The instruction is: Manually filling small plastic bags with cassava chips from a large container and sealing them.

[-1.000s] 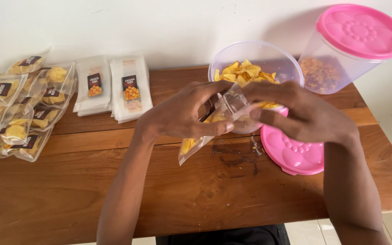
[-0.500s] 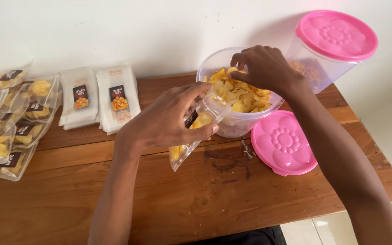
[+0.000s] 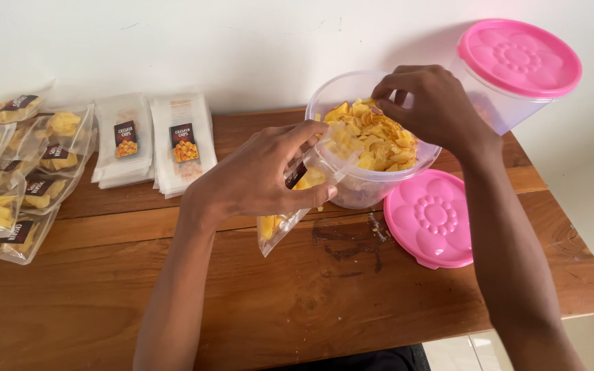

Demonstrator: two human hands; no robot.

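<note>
Since the previous frame, right hand (image 3: 427, 103) has shifted slightly over the tub (image 3: 352, 185), pinching chips (image 3: 372, 141). Left hand (image 3: 259, 180) grips the clear pouch (image 3: 290, 206) beside it above the counter (image 3: 311, 295). Risk: tilted pouch spilling chips.

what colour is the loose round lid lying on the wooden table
Pink, with a moulded flower pattern: the loose round plastic lid shows best in the head view.

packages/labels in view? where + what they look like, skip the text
Clear pouch: held in left hand beside the open tub, part-filled with yellow chips, dark label.
Filled pouches: heaped at table's left edge, clear, yellow chips, dark rectangular labels.
Empty pouches: two flat stacks at the back, whitish, dark labels with a yellow picture.
No signs or screens.
</note>
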